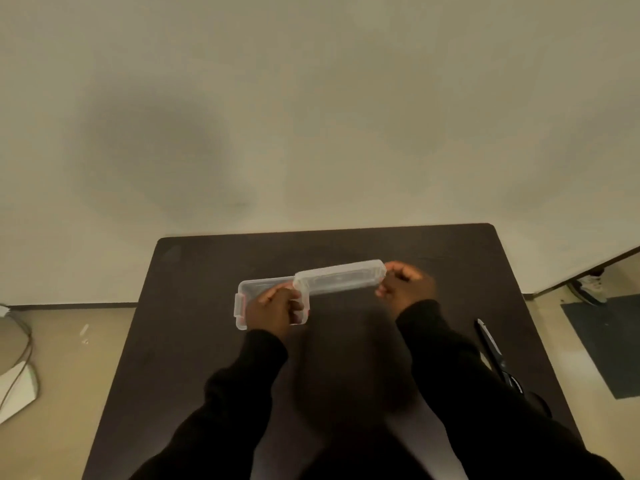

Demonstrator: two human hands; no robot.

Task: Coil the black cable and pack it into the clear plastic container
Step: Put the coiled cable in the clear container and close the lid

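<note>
A clear plastic container with white side latches sits on the dark table. My left hand grips its near right part. My right hand holds the right end of the clear lid, which is lifted off and shifted to the right of the container, its left end overlapping the container's right edge. The picture is blurred. No black cable can be made out; the inside of the container is partly hidden by my left hand.
Black scissors lie near the table's right edge. A wall stands just behind the table. On the floor, a white object with a cable is at the left, a dark mat and someone's shoe at the right.
</note>
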